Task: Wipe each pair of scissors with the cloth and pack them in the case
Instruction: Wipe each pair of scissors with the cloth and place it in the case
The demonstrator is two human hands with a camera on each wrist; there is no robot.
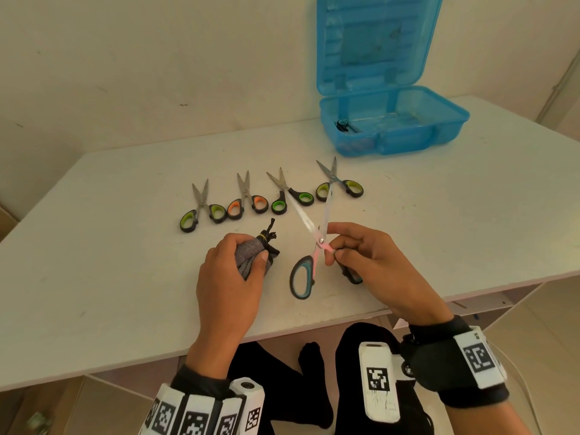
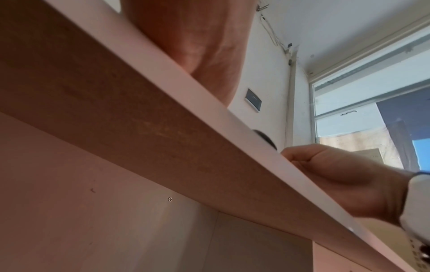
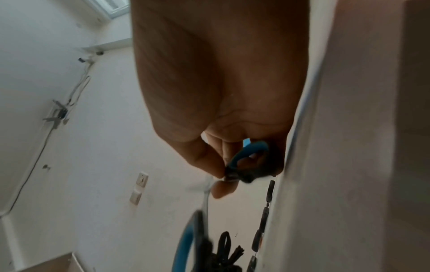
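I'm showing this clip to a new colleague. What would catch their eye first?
Probably the open blue case at the table's far right, lid upright. Next, the large pink-and-blue scissors, blades spread, pinched by the right hand near the front edge. The left hand grips a grey cloth beside them.

A row of four small black-handled scissors (image 1: 270, 196) bars the middle of the white tabletop (image 1: 455, 221); bare surface stretches right toward the open translucent blue plastic case (image 1: 392, 127), whose raised lid (image 1: 373, 42) blocks approach from behind.
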